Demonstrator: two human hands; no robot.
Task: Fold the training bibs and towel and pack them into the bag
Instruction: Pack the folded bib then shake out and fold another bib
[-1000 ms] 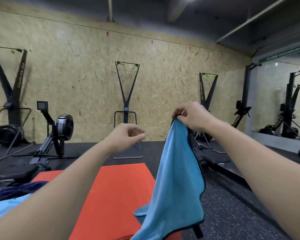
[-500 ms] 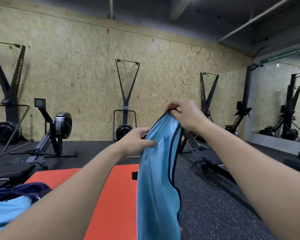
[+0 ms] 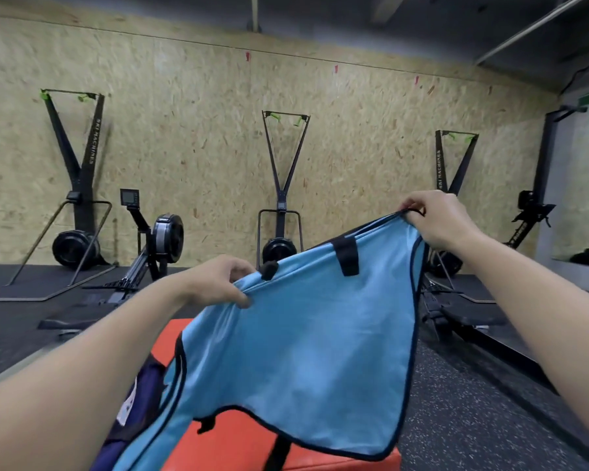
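A light blue training bib [image 3: 306, 351] with black trim and black tabs hangs spread out in front of me. My left hand [image 3: 218, 283] pinches its top edge at the left. My right hand [image 3: 436, 219] grips the top right corner, held higher. The bib's lower edge hangs over an orange mat [image 3: 245, 440]. A dark navy item [image 3: 140, 402] with a white patch lies at the lower left, partly hidden by my left forearm and the bib. I cannot tell whether it is the bag.
Ski machines [image 3: 283, 185] stand along the chipboard wall [image 3: 191, 137]. A rowing machine [image 3: 150, 246] sits at the left, another machine [image 3: 456, 311] at the right. Black rubber floor [image 3: 473, 419] surrounds the mat. A mirror [image 3: 582, 185] is at the far right.
My left hand took hold of the bib's top edge and my hands moved apart, spreading the bib from a hanging bunch into a wide sheet. The view shifted right.
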